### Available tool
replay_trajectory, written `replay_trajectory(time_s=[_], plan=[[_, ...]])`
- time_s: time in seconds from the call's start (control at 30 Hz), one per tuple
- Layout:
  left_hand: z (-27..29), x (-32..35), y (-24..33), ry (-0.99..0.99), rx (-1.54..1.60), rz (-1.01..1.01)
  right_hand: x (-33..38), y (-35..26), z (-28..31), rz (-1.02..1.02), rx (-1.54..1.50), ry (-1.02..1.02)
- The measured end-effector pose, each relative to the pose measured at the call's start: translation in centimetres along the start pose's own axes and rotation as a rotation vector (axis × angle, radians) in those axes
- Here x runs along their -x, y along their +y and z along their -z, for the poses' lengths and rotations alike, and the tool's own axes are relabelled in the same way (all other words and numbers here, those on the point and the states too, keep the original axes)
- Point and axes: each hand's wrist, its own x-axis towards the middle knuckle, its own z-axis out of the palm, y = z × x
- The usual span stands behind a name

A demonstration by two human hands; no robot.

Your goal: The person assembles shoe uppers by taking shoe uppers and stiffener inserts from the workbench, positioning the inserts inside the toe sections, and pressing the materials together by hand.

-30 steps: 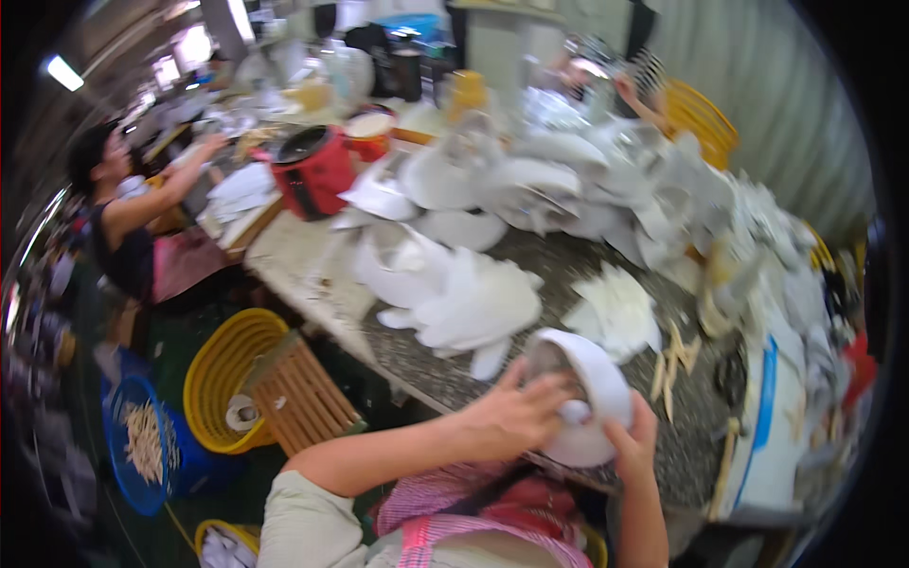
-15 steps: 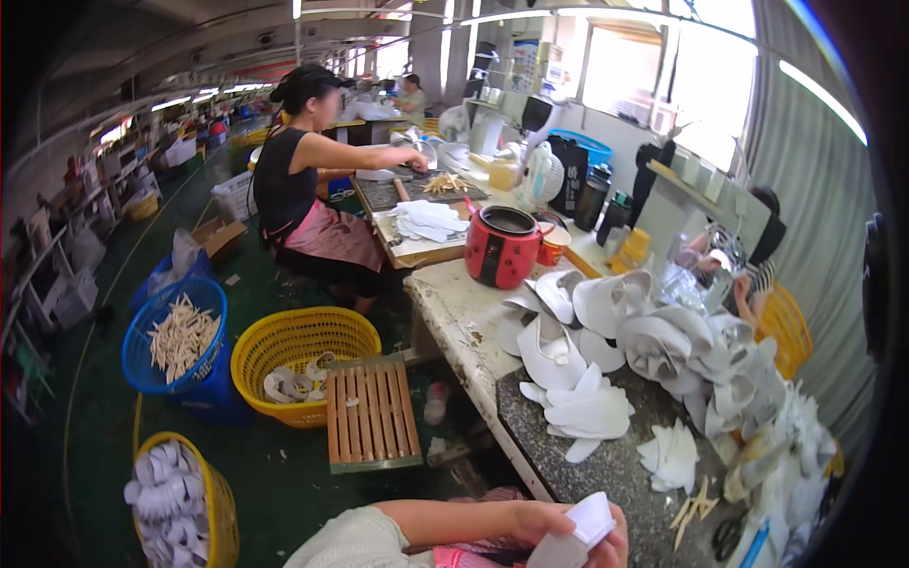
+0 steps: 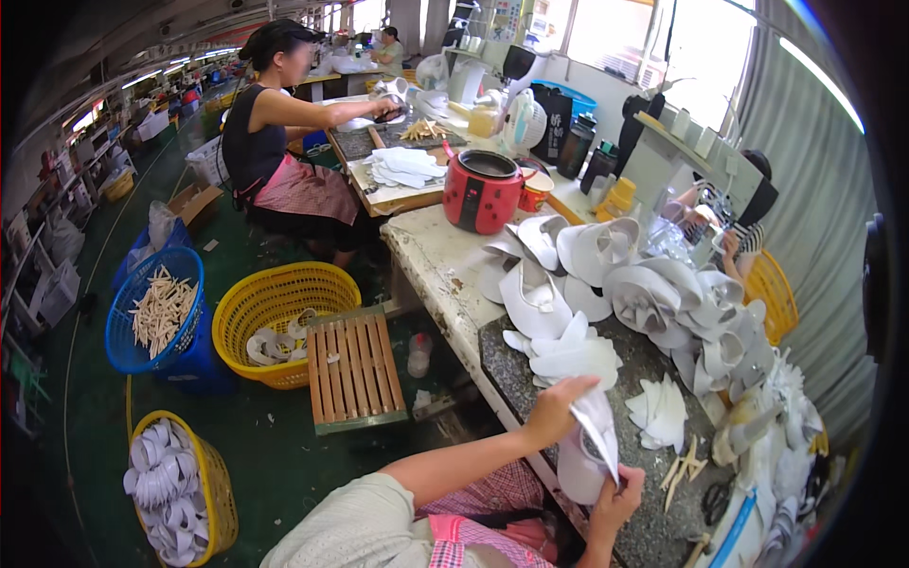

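A white curved piece of stiff sheet material [image 3: 582, 464] is held between both my hands above the near edge of the bench. My left hand [image 3: 561, 409] is closed on its upper edge. At its lower right corner, my right hand [image 3: 617, 497] pinches the rim between thumb and fingers. A stack of flat white pieces [image 3: 573, 355] lies just beyond my left hand. Thin white pointed pieces [image 3: 657, 414] lie to the right on the dark speckled slab [image 3: 516, 379], with wooden clothespins [image 3: 684, 470] near my right hand.
White curved pieces [image 3: 653, 298] are heaped at the bench's far right. A red pot [image 3: 481, 194] stands at the far corner. Black-handled scissors [image 3: 717, 502] lie at right. Yellow baskets [image 3: 237, 327], a blue basket of clothespins [image 3: 118, 327] and a slatted wooden stool [image 3: 355, 369] stand left. A co-worker [image 3: 270, 123] sits beyond.
Both hands have moved forward over the bench edge, and the white curved piece has been unfolded and turned upright between them. The whole view has shifted slightly.
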Motion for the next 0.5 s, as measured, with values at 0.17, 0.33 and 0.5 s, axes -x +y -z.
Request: replay_trajectory(time_s=[0.17,0.33,0.5], plan=[[-0.5,-6.5,3.3,0.082,-0.070,-0.232,-1.4,-1.5,2.3,0.316,0.169,0.274],[-3.4,-8.7,3.1,0.023,-0.162,-0.431,-3.4,-3.2,-1.0,0.113,-0.003,0.051],[-4.9,-10.1,1.3,0.063,-0.288,-0.414,-5.8,-1.6,2.1,-0.070,0.099,-0.055]])
